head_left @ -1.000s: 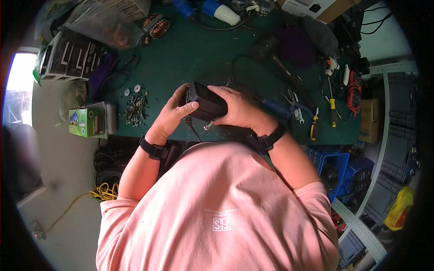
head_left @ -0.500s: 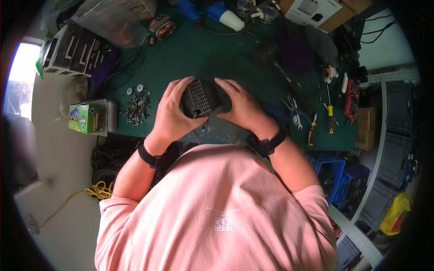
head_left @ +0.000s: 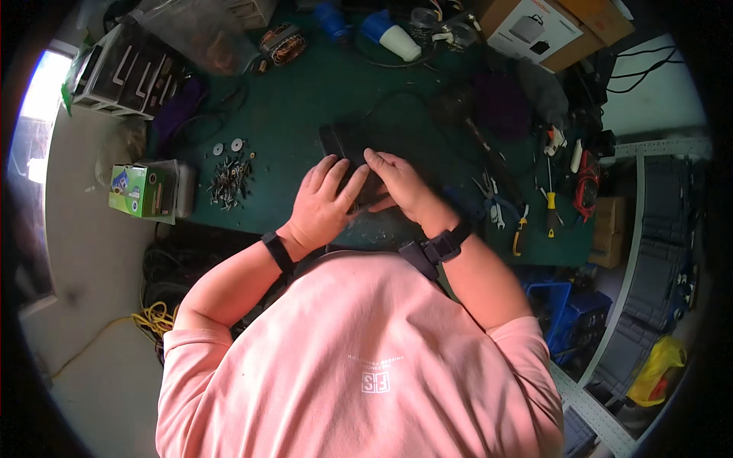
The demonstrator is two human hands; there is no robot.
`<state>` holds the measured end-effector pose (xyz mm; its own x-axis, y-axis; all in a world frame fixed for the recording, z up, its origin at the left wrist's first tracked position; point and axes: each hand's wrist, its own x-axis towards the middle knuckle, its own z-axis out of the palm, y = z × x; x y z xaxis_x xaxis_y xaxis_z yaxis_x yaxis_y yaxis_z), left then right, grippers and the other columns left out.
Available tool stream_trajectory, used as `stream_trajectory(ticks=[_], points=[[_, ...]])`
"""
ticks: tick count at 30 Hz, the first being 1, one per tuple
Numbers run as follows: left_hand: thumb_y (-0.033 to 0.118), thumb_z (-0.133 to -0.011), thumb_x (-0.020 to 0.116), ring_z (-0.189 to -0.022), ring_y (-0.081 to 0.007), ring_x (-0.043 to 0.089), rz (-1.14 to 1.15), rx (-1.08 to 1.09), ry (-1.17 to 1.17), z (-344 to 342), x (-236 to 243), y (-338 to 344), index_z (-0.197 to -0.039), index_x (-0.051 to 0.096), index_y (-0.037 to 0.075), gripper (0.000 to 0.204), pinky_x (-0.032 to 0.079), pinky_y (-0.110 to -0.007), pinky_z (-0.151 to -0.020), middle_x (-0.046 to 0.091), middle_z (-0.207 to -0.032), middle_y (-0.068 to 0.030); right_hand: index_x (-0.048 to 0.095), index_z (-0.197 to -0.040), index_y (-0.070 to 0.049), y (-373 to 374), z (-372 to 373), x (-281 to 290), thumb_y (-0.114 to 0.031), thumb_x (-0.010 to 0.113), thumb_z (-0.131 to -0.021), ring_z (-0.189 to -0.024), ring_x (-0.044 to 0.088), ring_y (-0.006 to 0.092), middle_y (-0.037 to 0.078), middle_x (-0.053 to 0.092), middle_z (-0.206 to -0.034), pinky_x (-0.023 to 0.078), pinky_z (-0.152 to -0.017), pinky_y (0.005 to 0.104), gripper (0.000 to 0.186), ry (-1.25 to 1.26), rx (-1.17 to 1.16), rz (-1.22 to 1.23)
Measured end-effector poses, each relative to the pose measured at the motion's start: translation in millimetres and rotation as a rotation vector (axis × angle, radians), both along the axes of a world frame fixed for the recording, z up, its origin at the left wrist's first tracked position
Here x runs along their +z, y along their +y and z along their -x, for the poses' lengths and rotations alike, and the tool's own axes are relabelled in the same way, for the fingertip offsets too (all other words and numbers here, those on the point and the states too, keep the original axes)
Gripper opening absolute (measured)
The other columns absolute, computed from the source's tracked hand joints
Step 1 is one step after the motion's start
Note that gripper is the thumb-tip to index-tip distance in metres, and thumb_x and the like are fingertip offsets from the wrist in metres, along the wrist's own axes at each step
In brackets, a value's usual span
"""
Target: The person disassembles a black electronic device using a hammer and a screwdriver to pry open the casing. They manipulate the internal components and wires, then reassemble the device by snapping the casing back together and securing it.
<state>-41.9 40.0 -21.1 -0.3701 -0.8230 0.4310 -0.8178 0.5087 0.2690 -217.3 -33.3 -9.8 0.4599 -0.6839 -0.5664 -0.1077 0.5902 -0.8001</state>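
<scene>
A black box-shaped housing (head_left: 341,142) is between my hands at the middle of the bench, a dark, plain face turned up. Over its near left part lies my left hand (head_left: 322,197), back of the hand up, fingers bent down onto the housing. My right hand (head_left: 406,187) grips the near right side, its thumb on top and fingers underneath. Both hands cover the near part, and the vented grille is hidden. Left of my left hand lies a pile of screws (head_left: 230,183) with two round washers (head_left: 237,143) beside it.
Pliers (head_left: 496,204), a yellow screwdriver (head_left: 551,214) and a hammer (head_left: 479,133) lie on the right. A green box (head_left: 137,191) stands at the left edge, a drawer unit (head_left: 134,69) behind it. A copper-wound coil (head_left: 282,44), blue plugs (head_left: 389,37) and a cardboard box (head_left: 527,30) line the back.
The housing has been turned, so its grille no longer faces up. My left hand has moved from its left side onto its near part, and my right hand has closed in on it.
</scene>
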Motion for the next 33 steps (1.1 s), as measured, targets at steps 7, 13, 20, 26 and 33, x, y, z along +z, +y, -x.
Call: stream_trajectory(ticks=[7, 13, 20, 26, 33], points=[[0.027, -0.060, 0.091, -0.124, -0.0415, 0.049, -0.222, -0.151, 0.194, -11, 1, 11, -0.138, 0.050, 0.001, 0.092, 0.044, -0.048, -0.106, 0.048, -0.134, -0.0225, 0.060, -0.123, -0.007, -2, 8, -10, -0.045, 0.066, -0.093, -0.096, 0.065, 0.0174, 0.006, 0.066, -0.107, 0.057, -0.065, 0.0319, 0.049, 0.075, 0.129, -0.072], [0.033, -0.096, 0.067, -0.121, -0.0273, 0.053, -0.467, 0.474, 0.950, -68, -24, 2, -0.142, 0.047, -0.001, 0.060, 0.045, -0.041, -0.100, 0.050, -0.137, -0.0157, 0.061, -0.127, -0.001, -8, 24, -19, -0.029, 0.070, -0.093, -0.095, 0.065, 0.0141, 0.007, 0.067, -0.115, 0.057, -0.070, 0.0281, 0.045, -0.085, 0.334, 0.080], [0.055, -0.073, 0.083, -0.130, -0.0242, 0.052, -1.087, 0.057, 1.613, -78, 7, 23, -0.150, 0.032, -0.004, 0.109, 0.044, -0.044, -0.109, 0.050, -0.141, -0.0139, 0.046, -0.145, 0.004, -28, 1, 18, -0.005, 0.074, -0.080, -0.115, 0.058, 0.0175, 0.010, 0.061, -0.127, 0.045, -0.104, 0.0319, 0.071, -0.131, 0.642, 0.218], [0.026, -0.075, 0.086, -0.123, -0.0206, 0.053, -0.991, 0.091, 1.677, -77, -11, 34, -0.147, 0.033, -0.007, 0.095, 0.042, -0.035, -0.108, 0.053, -0.132, -0.0119, 0.051, -0.142, -0.001, -43, -13, 16, -0.002, 0.075, -0.076, -0.118, 0.059, 0.0191, 0.012, 0.062, -0.131, 0.045, -0.104, 0.0325, 0.070, -0.100, 0.761, 0.220], [0.028, -0.074, 0.088, -0.126, -0.0216, 0.052, -1.022, 0.101, 1.535, -79, -24, 29, -0.145, 0.035, -0.007, 0.095, 0.042, -0.035, -0.108, 0.054, -0.134, -0.0117, 0.053, -0.141, -0.001, -45, -12, 11, -0.004, 0.074, -0.077, -0.118, 0.059, 0.0203, 0.012, 0.063, -0.130, 0.044, -0.105, 0.0327, 0.067, -0.051, 0.758, 0.205]])
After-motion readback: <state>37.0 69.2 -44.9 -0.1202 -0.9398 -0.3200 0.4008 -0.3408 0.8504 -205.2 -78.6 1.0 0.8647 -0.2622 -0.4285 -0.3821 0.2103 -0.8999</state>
